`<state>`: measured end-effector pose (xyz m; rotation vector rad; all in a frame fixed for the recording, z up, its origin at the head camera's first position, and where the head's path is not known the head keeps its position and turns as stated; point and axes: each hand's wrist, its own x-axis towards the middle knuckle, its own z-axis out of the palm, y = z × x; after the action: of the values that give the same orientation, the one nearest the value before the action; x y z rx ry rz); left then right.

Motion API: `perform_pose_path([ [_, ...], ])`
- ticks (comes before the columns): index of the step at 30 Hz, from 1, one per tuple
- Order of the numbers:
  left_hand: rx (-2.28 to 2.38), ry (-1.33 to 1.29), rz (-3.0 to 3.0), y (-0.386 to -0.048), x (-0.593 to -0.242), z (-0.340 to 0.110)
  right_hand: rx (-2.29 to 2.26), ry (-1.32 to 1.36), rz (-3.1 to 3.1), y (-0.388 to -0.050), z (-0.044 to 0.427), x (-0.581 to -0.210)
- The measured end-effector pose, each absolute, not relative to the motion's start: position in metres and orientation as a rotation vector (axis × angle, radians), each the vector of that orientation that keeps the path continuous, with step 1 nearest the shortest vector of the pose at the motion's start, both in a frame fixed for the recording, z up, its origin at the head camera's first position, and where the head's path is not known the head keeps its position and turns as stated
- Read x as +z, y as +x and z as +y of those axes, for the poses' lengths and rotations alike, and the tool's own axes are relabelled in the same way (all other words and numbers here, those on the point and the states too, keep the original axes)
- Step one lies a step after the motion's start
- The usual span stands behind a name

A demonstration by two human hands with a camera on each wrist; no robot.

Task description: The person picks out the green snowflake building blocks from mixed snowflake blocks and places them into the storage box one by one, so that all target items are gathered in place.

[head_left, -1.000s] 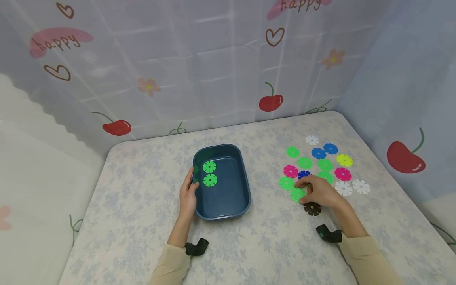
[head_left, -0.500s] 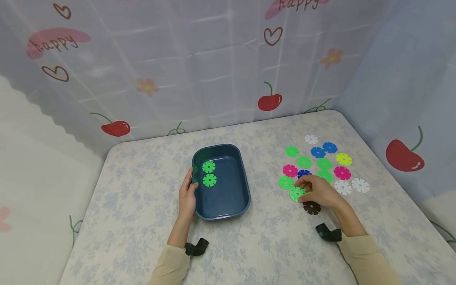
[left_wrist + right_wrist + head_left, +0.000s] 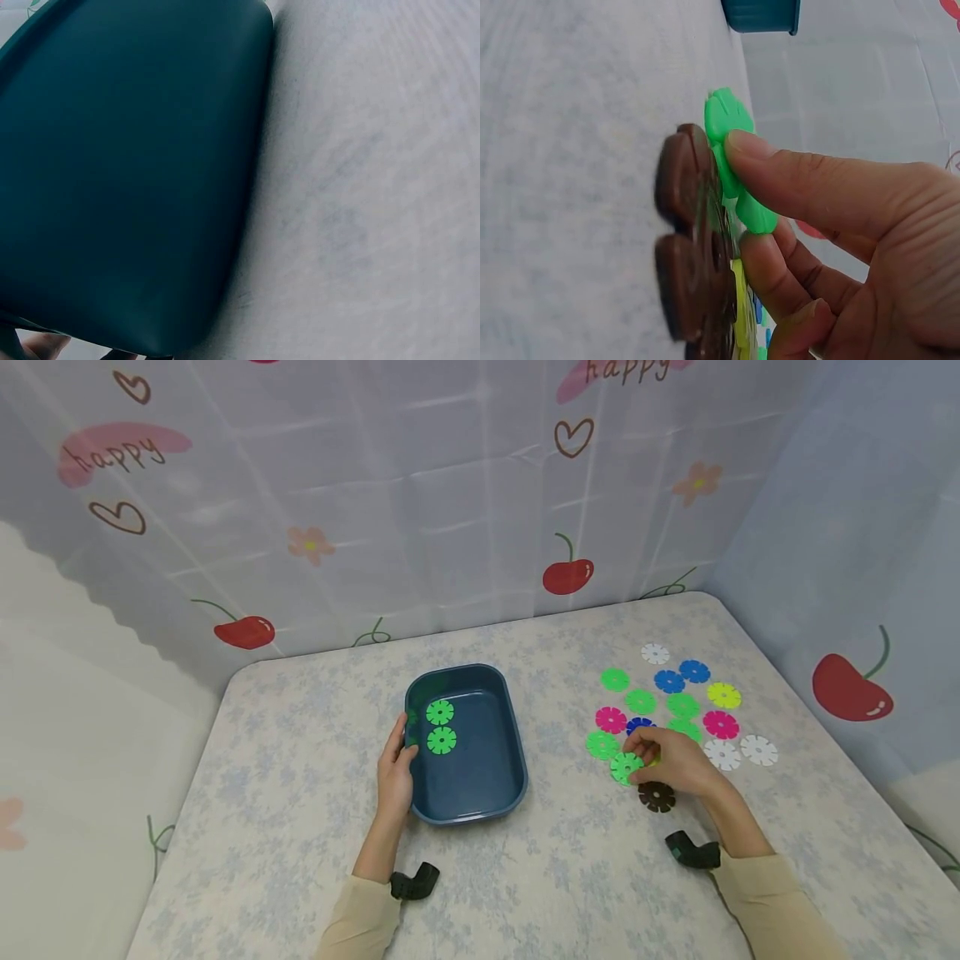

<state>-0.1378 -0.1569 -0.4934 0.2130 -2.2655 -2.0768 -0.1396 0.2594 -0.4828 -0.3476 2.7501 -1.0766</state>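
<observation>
Left hand grips the tray at its left rim. Right hand, right of the tray, pinches a green disc.

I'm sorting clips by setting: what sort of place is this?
Perhaps a tabletop play or recording corner: a patterned table, a cherry-print curtain behind it, and colourful discs in and beside a tray.

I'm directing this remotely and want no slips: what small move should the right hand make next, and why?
Probably lift the held green disc toward the blue tray: the right hand pinches it, the left hand holds the tray's side, and two similar green discs lie inside.
</observation>
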Motion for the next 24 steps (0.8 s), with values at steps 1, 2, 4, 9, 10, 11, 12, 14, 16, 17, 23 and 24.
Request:
perform_pose_path([
  [1, -2.074, 0.208, -2.264, -0.138, -0.494, -0.157, -1.085, -0.342, 2.753, -0.140, 0.260, -0.483],
  [2, -2.073, 0.206, -2.264, -0.138, -0.494, -0.157, -1.094, -0.343, 2.751, -0.140, 0.260, -0.483],
  [4, -2.071, 0.205, -2.266, -0.138, -0.494, -0.158, -1.114, -0.329, 2.742, -0.140, 0.260, -0.482],
  [9, -2.069, 0.208, -2.273, -0.137, -0.494, -0.159, -1.148, -0.251, 2.683, -0.140, 0.262, -0.479],
  [10, -2.071, 0.209, -2.273, -0.137, -0.494, -0.159, -1.152, -0.232, 2.673, -0.140, 0.262, -0.477],
  [11, -2.071, 0.209, -2.272, -0.137, -0.494, -0.159, -1.156, -0.209, 2.668, -0.140, 0.262, -0.476],
  [12, -2.072, 0.211, -2.269, -0.137, -0.494, -0.159, -1.170, -0.192, 2.659, -0.140, 0.263, -0.475],
  [14, -2.072, 0.211, -2.265, -0.137, -0.495, -0.159, -1.215, -0.158, 2.641, -0.139, 0.263, -0.472],
  [16, -2.069, 0.209, -2.266, -0.137, -0.494, -0.158, -1.271, -0.136, 2.627, -0.139, 0.264, -0.468],
  [17, -2.068, 0.205, -2.267, -0.137, -0.494, -0.158, -1.303, -0.129, 2.616, -0.139, 0.263, -0.465],
  [23, -2.070, 0.190, -2.268, -0.138, -0.493, -0.158, -1.453, -0.185, 2.557, -0.140, 0.250, -0.441],
  [24, -2.070, 0.191, -2.266, -0.138, -0.493, -0.158, -1.475, -0.216, 2.553, -0.141, 0.244, -0.437],
])
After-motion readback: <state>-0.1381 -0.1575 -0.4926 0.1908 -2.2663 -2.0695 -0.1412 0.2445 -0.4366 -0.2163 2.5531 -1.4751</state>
